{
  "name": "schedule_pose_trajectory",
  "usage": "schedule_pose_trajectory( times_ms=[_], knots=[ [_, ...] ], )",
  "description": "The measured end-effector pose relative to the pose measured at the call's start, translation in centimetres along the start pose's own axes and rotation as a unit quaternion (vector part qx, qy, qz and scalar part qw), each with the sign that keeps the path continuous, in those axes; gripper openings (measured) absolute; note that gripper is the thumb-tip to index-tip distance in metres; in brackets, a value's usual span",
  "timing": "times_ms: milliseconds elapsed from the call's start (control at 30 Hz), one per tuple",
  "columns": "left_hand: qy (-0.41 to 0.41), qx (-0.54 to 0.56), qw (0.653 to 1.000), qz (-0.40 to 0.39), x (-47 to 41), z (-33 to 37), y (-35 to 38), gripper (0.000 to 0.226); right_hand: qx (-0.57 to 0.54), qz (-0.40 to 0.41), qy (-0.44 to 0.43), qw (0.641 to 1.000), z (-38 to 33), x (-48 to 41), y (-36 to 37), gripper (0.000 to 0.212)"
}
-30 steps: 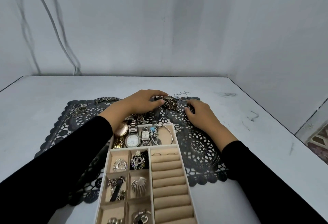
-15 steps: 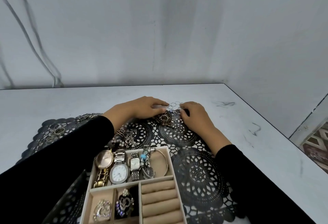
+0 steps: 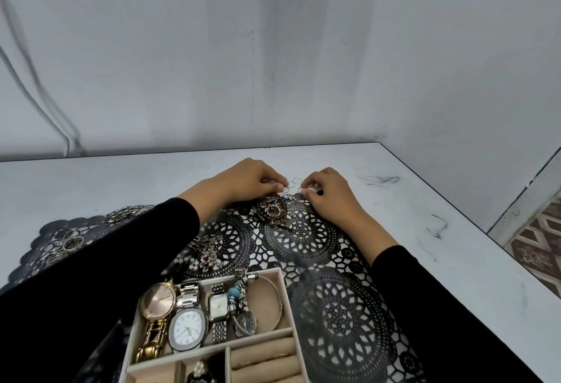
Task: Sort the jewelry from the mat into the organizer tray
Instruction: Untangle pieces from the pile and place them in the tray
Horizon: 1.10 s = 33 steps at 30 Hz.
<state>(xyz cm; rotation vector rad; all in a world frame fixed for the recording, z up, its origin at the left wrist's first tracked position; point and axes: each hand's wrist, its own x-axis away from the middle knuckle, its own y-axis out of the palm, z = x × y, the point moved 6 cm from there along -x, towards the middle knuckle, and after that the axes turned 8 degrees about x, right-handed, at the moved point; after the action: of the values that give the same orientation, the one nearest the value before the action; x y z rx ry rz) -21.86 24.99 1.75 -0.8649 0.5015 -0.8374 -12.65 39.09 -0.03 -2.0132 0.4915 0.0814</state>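
Note:
A black lace mat (image 3: 340, 306) covers the white table. Several thin wire rings (image 3: 294, 183) lie at its far edge. My left hand (image 3: 252, 179) and my right hand (image 3: 328, 190) are at those rings, fingertips curled down and pinching at them from either side. A bronze tangle of jewelry (image 3: 273, 209) lies just below the hands. The beige organizer tray (image 3: 285, 297) sits at the near edge, holding several watches (image 3: 186, 326), a beaded bracelet and a bangle (image 3: 271, 300). Brooches and pearls (image 3: 206, 256) lie between tray and hands.
More metal rings (image 3: 65, 243) and a chain bracelet (image 3: 127, 212) rest on the mat's far left part. The table's right edge (image 3: 473, 224) drops to a patterned floor. A grey wall with a cable (image 3: 39, 100) stands close behind.
Both hands moved from the bronze tangle forward to the thin wire rings at the mat's far edge. The view shifted, so the tray now shows lower in the frame.

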Motion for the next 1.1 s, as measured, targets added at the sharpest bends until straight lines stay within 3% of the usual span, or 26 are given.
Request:
schedule_pose_trajectory(
  times_ms=[467,900,1100],
  knots=[
    [0.011,-0.024,1.000,0.009,-1.7,0.6,-0.4,0.018,-0.020,0.042,-0.047,0.998,0.0,0.2,-0.2,0.011],
    [0.086,0.010,0.996,0.024,-0.6,0.7,-0.3,0.008,-0.012,0.049,-0.069,0.996,-0.6,0.7,-0.6,0.012],
    [0.074,0.046,0.995,0.055,0.6,0.7,-0.8,0.006,-0.031,0.055,-0.078,0.995,-1.0,1.0,-0.7,0.012]
  ],
)
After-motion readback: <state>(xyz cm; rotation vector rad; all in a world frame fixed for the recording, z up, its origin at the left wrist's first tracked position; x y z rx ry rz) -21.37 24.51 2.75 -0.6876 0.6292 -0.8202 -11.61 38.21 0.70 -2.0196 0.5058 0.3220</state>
